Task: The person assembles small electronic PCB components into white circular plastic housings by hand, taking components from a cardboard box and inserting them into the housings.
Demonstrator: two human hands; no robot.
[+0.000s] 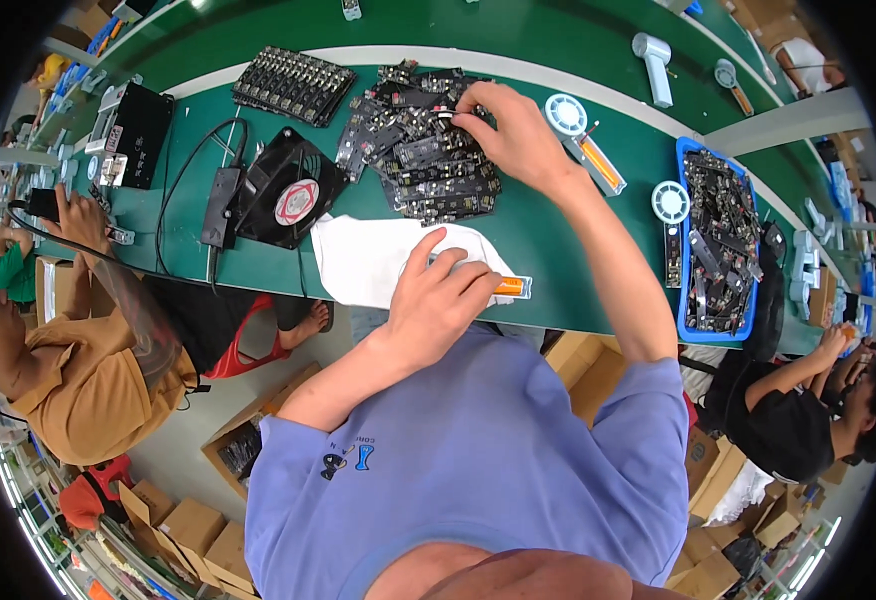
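1. The right hand [513, 130] reaches to the far side of a green tabletop [548, 215], its grip pinched on a small black part at the top of a heap of black parts [428, 150].
2. The left hand [438, 295] rests near the tabletop's near edge, on a white cloth [358, 260]. Its fingers are curled round a clear tube with an orange core [511, 287], whose end sticks out to the right.
3. A black fan [293, 195] lies just left of the heap, touching the cloth's far corner.
4. A blue tray [715, 240] of black parts sits well apart at the right end.
5. Bare green surface lies between heap, cloth and tray.
6. Another person's hand [83, 215] works at the far left.
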